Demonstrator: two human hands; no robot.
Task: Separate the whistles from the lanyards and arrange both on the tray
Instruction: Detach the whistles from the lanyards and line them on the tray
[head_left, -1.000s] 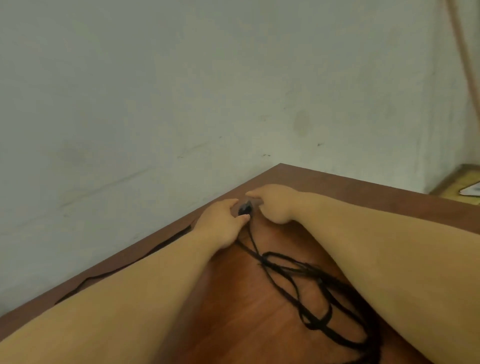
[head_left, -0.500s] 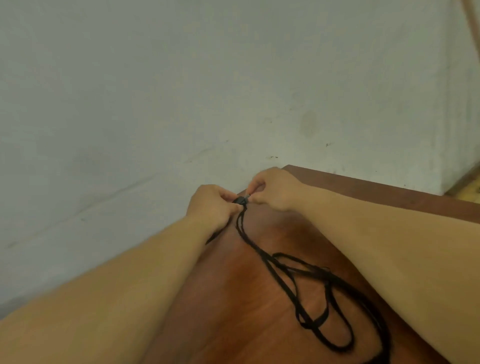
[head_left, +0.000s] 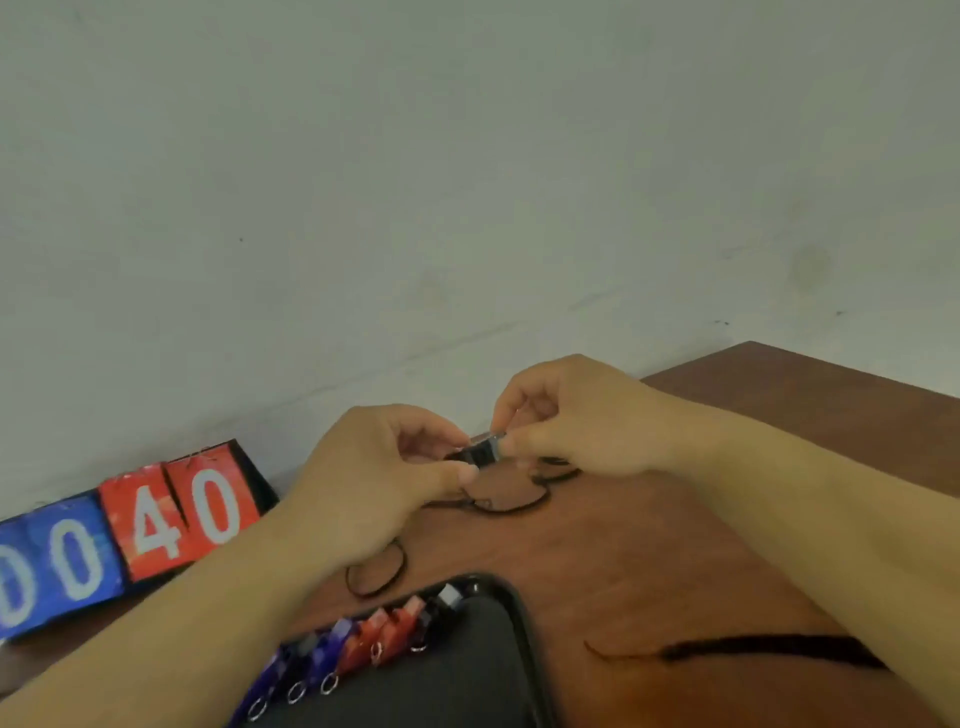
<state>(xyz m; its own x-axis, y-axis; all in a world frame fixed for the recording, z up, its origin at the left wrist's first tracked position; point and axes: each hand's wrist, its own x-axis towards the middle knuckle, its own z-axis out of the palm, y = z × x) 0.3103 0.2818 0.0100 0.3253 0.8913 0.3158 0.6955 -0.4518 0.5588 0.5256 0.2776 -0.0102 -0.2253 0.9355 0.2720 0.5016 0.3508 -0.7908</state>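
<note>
Pinching a dark whistle (head_left: 480, 450) from both ends, your left hand (head_left: 382, 480) and right hand (head_left: 587, 421) meet just above the table (head_left: 675, 545). Its black lanyard (head_left: 511, 501) trails in loops on the wood beneath them. Nearer you, the black tray (head_left: 517, 618) carries a row of blue and red whistles (head_left: 374, 642). A flip scoreboard (head_left: 150, 525) stands to your left.

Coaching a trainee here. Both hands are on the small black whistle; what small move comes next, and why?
Probably work the whistle off its lanyard: the left hand and right hand both pinch it, the lanyard's loops lie on the table below, and other whistles line the tray's edge.
</note>
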